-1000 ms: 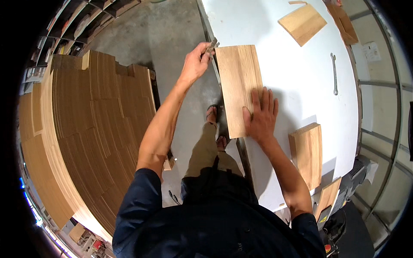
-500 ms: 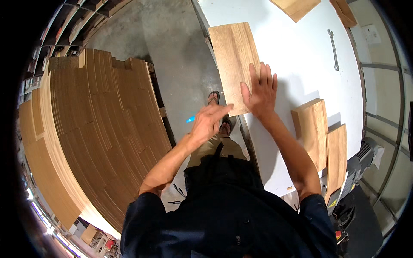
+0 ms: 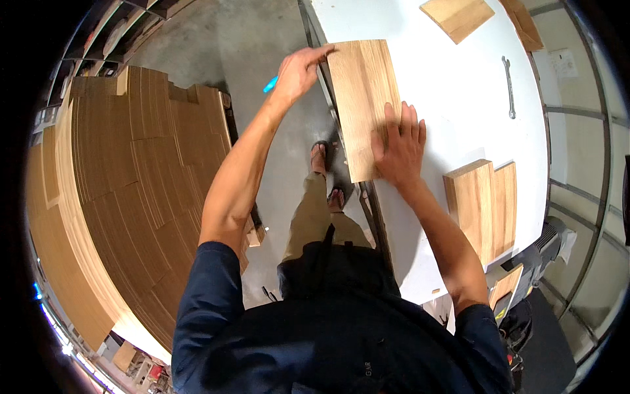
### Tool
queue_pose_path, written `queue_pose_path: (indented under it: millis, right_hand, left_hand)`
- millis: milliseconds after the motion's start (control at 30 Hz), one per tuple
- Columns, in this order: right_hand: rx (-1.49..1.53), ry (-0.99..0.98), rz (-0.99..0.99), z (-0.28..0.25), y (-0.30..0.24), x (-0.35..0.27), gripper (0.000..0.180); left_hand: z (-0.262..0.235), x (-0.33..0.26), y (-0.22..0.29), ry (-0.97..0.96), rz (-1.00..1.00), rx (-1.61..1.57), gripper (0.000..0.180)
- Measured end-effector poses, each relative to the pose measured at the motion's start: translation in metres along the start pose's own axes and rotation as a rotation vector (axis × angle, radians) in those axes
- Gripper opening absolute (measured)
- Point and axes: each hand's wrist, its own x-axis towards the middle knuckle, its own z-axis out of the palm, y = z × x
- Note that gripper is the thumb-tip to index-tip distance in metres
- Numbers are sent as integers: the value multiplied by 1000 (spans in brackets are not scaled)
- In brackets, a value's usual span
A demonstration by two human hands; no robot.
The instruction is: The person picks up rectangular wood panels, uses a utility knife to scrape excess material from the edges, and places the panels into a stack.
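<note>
A light wooden board (image 3: pixel 361 98) with dark grain lies lengthwise along the left edge of the white table. My right hand (image 3: pixel 400 148) rests flat over its right side near the close end, fingers stretched out. At the board's far left corner is my left hand (image 3: pixel 298 73), its index finger reaching to the edge. A bright blue object (image 3: pixel 270 84) sticks out from under that hand's closed fingers. Most of it is hidden, so I cannot make out its kind.
On the white table (image 3: pixel 453 79) lie a wrench (image 3: pixel 509 87), a wooden piece (image 3: pixel 457 18) at the far side and wooden blocks (image 3: pixel 471 207) at the right. A tall stack of brown planks (image 3: pixel 144 177) stands left. Machinery (image 3: pixel 541 246) sits beyond the table's near right corner.
My left hand has moved away from me, from the board's near end to its far left corner, with the blue object. My right hand stays on the board.
</note>
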Motion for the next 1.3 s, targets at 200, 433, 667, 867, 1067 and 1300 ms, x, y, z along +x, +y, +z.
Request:
queue_pose_path:
  millis: [200, 433, 667, 867, 1067, 1300]
  right_hand:
    - [-12, 24, 14, 2, 2, -2, 64]
    - [10, 102, -20, 11, 5, -8, 63]
    - [10, 102, -26, 11, 7, -4, 63]
    - [18, -18, 33, -1, 1, 1, 64]
    - [5, -116, 84, -8, 1, -1, 62]
    - [0, -183, 92, -8, -6, 10, 64]
  left_hand:
    - [15, -149, 73, -221, 144, -87, 53]
    - [23, -251, 138, -469, 22, -151, 56]
    - [7, -200, 113, -526, -68, -141, 62]
    - [-3, -151, 82, -551, -160, -218, 54]
    - [-22, -23, 33, -465, -247, -98, 46]
    - [-46, 76, -44, -79, -80, 221, 44]
